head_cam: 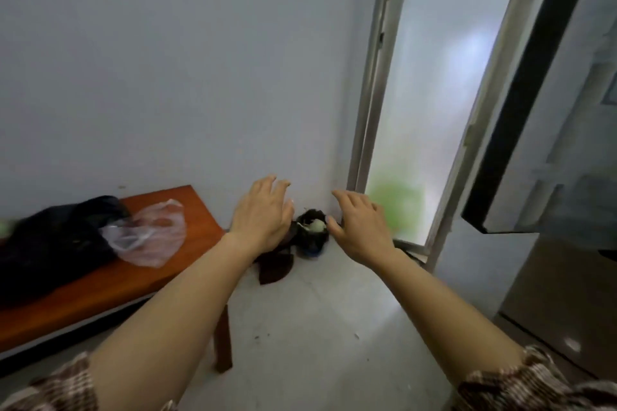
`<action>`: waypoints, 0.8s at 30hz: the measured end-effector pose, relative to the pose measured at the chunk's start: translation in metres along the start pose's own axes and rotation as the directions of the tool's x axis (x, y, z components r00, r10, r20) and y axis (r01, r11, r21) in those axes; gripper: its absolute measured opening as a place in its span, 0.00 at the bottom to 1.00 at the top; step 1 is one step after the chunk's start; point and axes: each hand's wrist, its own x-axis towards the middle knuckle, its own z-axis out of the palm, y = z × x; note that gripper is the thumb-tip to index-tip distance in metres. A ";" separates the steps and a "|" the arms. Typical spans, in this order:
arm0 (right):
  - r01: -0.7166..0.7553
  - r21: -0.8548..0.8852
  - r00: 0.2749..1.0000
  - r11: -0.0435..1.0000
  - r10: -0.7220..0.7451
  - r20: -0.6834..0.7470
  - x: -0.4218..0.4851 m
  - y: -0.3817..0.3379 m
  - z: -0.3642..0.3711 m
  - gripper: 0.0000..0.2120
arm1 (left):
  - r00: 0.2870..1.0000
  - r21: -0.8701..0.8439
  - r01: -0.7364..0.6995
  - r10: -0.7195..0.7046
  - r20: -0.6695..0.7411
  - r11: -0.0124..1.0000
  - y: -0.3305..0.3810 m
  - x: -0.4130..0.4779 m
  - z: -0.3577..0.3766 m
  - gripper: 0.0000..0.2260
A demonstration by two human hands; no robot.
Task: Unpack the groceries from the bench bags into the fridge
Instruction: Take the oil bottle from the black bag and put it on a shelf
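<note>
bench (173,280) orange-brown | bag (50,243) black | sleeve (534,380) brown-white (checked)

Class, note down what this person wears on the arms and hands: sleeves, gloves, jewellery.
The left hand and right hand are bare: no gloves, rings or watch show. The left sleeve and right sleeve are a brown and cream woven check and end near the elbows, leaving the forearms uncovered.

Nothing here can be read: no words, labels, brands or numbers show on the black bag (50,243) or clear bag (147,233) on the bench (160,280).
</note>
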 end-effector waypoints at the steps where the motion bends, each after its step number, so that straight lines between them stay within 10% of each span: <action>1: 0.004 0.015 1.000 1.000 -0.004 0.027 0.011 -0.025 0.017 0.25 | 0.999 0.022 0.034 -0.034 0.010 0.999 -0.031 -0.004 -0.007 0.19; 24: 0.266 0.217 0.872 0.939 -0.330 0.361 0.230 -0.395 0.309 0.25 | 0.727 0.203 0.626 -0.658 0.198 0.753 -0.525 -0.064 -0.008 0.21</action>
